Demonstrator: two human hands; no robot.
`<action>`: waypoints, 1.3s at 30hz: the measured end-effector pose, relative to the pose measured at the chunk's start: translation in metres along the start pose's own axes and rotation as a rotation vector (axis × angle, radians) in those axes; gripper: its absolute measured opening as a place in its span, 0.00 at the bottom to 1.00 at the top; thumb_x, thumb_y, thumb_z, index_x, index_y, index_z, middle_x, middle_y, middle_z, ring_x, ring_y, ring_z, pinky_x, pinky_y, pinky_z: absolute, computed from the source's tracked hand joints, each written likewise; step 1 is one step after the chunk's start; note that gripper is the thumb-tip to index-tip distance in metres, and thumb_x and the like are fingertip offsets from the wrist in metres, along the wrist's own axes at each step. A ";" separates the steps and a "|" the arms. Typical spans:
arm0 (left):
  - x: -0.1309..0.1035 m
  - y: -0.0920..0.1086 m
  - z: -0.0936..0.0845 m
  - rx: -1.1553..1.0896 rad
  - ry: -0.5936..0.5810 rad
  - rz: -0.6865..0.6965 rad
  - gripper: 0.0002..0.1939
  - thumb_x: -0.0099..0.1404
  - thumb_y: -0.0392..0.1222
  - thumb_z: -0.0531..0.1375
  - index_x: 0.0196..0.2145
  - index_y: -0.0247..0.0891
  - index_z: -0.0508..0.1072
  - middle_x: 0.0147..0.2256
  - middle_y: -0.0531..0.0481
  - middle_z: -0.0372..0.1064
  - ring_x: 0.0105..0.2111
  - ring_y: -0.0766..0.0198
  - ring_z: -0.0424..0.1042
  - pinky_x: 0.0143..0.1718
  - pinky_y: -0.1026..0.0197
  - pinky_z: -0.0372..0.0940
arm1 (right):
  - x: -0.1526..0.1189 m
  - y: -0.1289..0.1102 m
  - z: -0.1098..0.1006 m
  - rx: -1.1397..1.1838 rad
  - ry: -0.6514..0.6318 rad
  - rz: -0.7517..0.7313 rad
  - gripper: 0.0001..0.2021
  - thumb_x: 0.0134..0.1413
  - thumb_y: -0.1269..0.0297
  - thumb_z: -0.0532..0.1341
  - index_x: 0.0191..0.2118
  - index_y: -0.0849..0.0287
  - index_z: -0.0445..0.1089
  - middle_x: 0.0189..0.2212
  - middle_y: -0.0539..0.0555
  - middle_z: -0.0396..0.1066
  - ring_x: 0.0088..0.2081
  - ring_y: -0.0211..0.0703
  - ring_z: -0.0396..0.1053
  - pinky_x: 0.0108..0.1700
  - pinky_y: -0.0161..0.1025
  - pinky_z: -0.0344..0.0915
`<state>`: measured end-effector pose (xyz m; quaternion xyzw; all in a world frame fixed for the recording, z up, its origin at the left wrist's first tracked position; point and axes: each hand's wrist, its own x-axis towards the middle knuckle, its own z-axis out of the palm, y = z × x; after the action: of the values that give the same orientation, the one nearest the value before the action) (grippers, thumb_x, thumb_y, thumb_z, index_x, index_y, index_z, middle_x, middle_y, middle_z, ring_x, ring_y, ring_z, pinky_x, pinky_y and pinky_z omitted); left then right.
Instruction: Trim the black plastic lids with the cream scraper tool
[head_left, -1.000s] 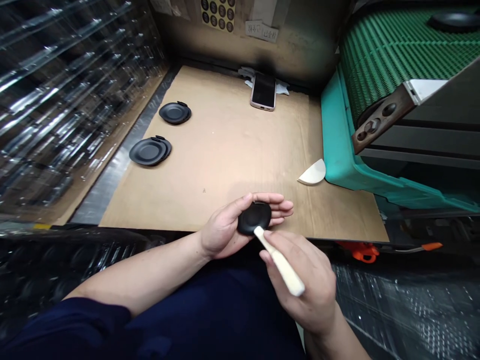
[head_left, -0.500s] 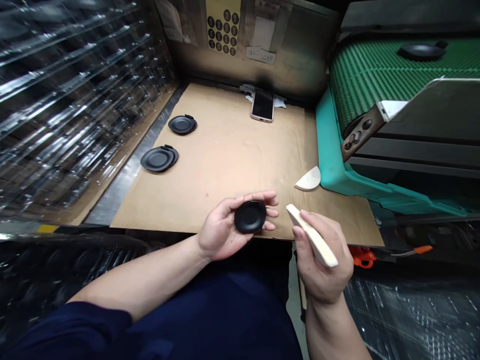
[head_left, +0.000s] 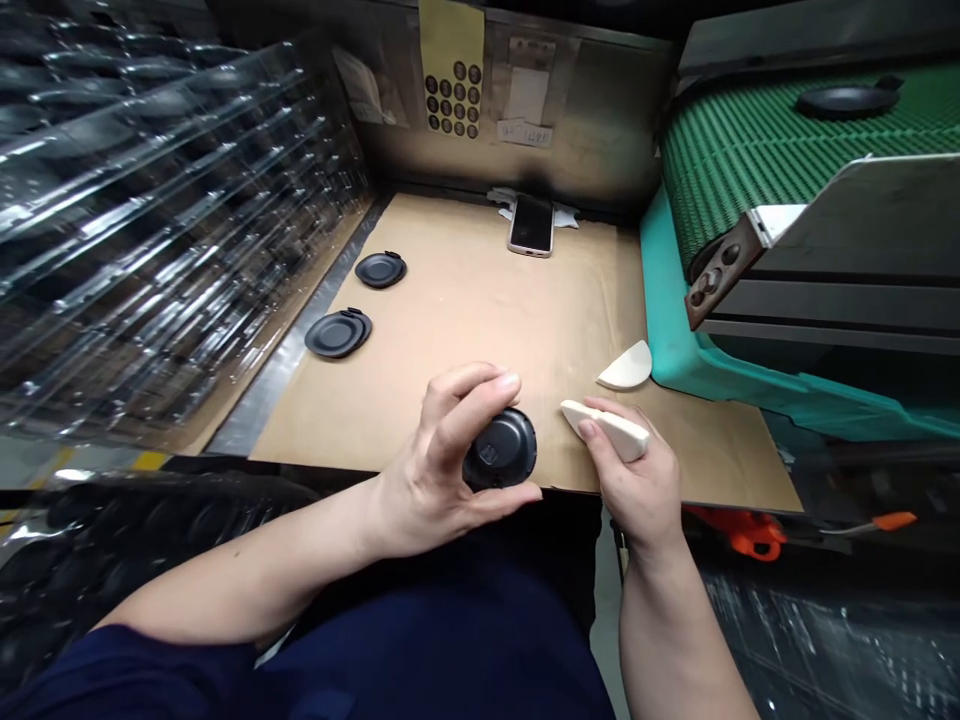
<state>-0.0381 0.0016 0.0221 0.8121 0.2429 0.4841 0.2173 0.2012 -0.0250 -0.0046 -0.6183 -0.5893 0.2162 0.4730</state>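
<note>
My left hand [head_left: 450,460] holds a round black plastic lid [head_left: 501,448] by its edge, between the thumb below and the fingers above. The lid's face with a small raised mark is turned up toward me. In my right hand [head_left: 637,475] is a white sponge wedge [head_left: 607,428], pinched between thumb and fingers, a short way right of the lid and apart from it. A second white half-round sponge [head_left: 627,367] lies on the cardboard [head_left: 480,330] just beyond my right hand. Two more black lid pieces, a nearer one [head_left: 336,333] and a farther one [head_left: 379,269], lie at the left.
A phone [head_left: 531,226] lies at the back. Clear plastic trays [head_left: 187,220] are stacked at the left. On the right, a green conveyor belt [head_left: 765,140] carries a black part [head_left: 847,100] above a teal crate [head_left: 675,300]. Orange-handled scissors [head_left: 754,535] sit below the cardboard's right edge.
My left hand has turned over, so the lid shows its other face and is gripped by its edge instead of lying in the palm. My right hand has tilted the sponge flatter.
</note>
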 end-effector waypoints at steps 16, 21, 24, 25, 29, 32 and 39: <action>-0.006 -0.040 -0.060 0.397 -0.237 -0.551 0.27 0.70 0.52 0.59 0.62 0.39 0.61 0.56 0.39 0.65 0.55 0.52 0.66 0.59 0.46 0.62 | -0.005 0.002 -0.004 0.006 -0.063 -0.042 0.10 0.64 0.56 0.63 0.50 0.45 0.75 0.46 0.47 0.75 0.47 0.41 0.74 0.49 0.37 0.68; -0.007 -0.041 -0.060 0.598 -0.476 -0.448 0.25 0.71 0.48 0.57 0.63 0.40 0.64 0.57 0.39 0.63 0.58 0.51 0.63 0.63 0.47 0.59 | -0.006 0.004 -0.003 0.016 -0.081 -0.050 0.10 0.64 0.56 0.63 0.50 0.44 0.74 0.47 0.46 0.75 0.48 0.41 0.74 0.50 0.36 0.68; 0.016 -0.059 -0.068 0.757 -0.361 -0.512 0.30 0.69 0.48 0.56 0.65 0.36 0.62 0.59 0.37 0.61 0.60 0.50 0.60 0.65 0.48 0.56 | -0.006 0.005 -0.002 0.013 -0.079 -0.048 0.10 0.64 0.55 0.63 0.50 0.43 0.74 0.48 0.46 0.75 0.48 0.41 0.74 0.50 0.37 0.68; 0.027 -0.069 -0.073 0.815 -0.311 -0.542 0.32 0.68 0.48 0.55 0.66 0.35 0.61 0.60 0.37 0.60 0.61 0.48 0.59 0.66 0.47 0.55 | -0.006 0.006 -0.002 0.015 -0.080 -0.049 0.11 0.64 0.55 0.63 0.50 0.44 0.74 0.48 0.47 0.75 0.48 0.42 0.74 0.50 0.38 0.68; 0.065 -0.117 -0.099 0.946 -0.203 -0.660 0.33 0.65 0.48 0.54 0.66 0.36 0.62 0.57 0.35 0.62 0.60 0.38 0.57 0.63 0.36 0.54 | -0.005 0.006 -0.003 0.019 -0.075 -0.062 0.11 0.65 0.54 0.62 0.50 0.45 0.74 0.48 0.49 0.76 0.48 0.45 0.75 0.50 0.40 0.70; 0.081 -0.150 -0.114 0.997 -0.178 -0.747 0.34 0.63 0.50 0.54 0.64 0.33 0.64 0.56 0.31 0.63 0.60 0.34 0.57 0.60 0.34 0.56 | -0.005 0.007 -0.002 0.017 -0.073 -0.074 0.11 0.65 0.54 0.62 0.50 0.46 0.74 0.47 0.49 0.76 0.47 0.45 0.75 0.49 0.40 0.71; 0.087 -0.180 -0.127 0.981 -0.241 -0.798 0.40 0.57 0.55 0.60 0.63 0.32 0.65 0.55 0.30 0.63 0.59 0.32 0.58 0.58 0.36 0.59 | -0.003 0.006 -0.001 0.034 -0.093 -0.116 0.11 0.66 0.56 0.61 0.51 0.47 0.73 0.47 0.51 0.76 0.47 0.45 0.75 0.48 0.40 0.72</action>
<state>-0.1484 0.2112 0.0308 0.7129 0.6934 0.1040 0.0097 0.2045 -0.0272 -0.0099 -0.5642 -0.6416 0.2267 0.4675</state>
